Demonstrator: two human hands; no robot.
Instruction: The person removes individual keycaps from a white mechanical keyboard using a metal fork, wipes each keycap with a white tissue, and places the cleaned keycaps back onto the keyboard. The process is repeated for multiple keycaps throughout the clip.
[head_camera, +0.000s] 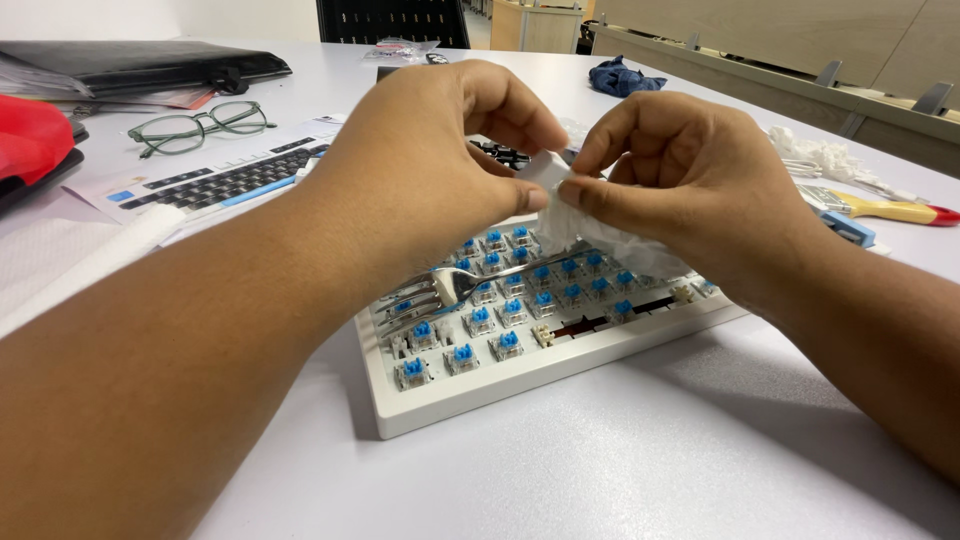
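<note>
Our left hand (430, 150) and right hand (680, 170) both pinch a crumpled white tissue (565, 205) above the bare keyboard (540, 310). A metal fork (450, 285) lies beneath, long axis left-right, tines left, nearer our left hand.

We read this as an office or classroom-type workroom. Long white table (640, 470) with a black folder (150, 62) and glasses (200, 125) upper left, black chair back (392, 20) top centre, rows of wooden desks (760, 60) upper right. Keyboard with bare blue switches (530, 310) mid-frame and a paintbrush (895, 210) at the right edge suggest desk-side repair work.
</note>
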